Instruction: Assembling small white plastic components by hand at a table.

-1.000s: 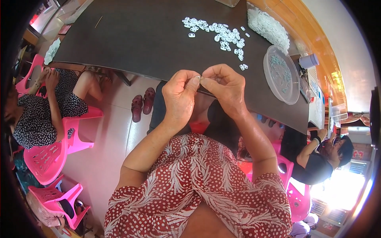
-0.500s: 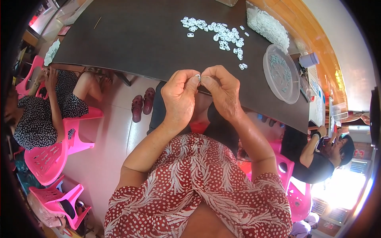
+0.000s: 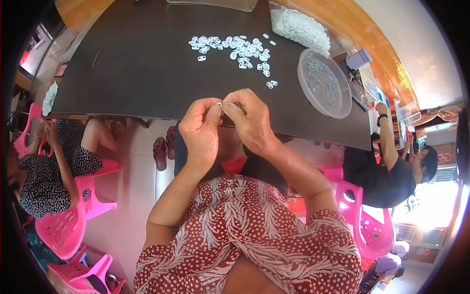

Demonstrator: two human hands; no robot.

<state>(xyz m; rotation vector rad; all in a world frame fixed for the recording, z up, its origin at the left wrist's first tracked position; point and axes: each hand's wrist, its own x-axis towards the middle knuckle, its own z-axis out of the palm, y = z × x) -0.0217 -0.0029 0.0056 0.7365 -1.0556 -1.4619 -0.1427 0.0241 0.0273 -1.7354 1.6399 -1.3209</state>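
My left hand point(image 3: 201, 131) is closed in a pinch, with thumb and forefinger on a small white plastic piece point(image 3: 219, 104). Fingertip to fingertip with it, my right hand point(image 3: 252, 123) is pinched too; whatever sits between those fingers is hidden. Both hands are held just over the near edge of the dark table point(image 3: 142, 68). Beyond them lies a loose scatter of small white two-holed pieces point(image 3: 243, 50). To the right rests a round clear plastic dish point(image 3: 313, 96) holding many small grey-green bits point(image 3: 316, 68).
A clear bag of white pieces point(image 3: 299, 29) lies at the back right, near a lavender cup point(image 3: 359, 58). A clear tray point(image 3: 215, 4) is at the far edge. People sit on both sides, at left on a pink chair point(image 3: 61, 235). Dark red clogs point(image 3: 160, 153) are on the floor.
The view has shifted, so the table's things appear further left and lower. My hands keep their pinch together. At right, the other person's arm now reaches up toward the table.
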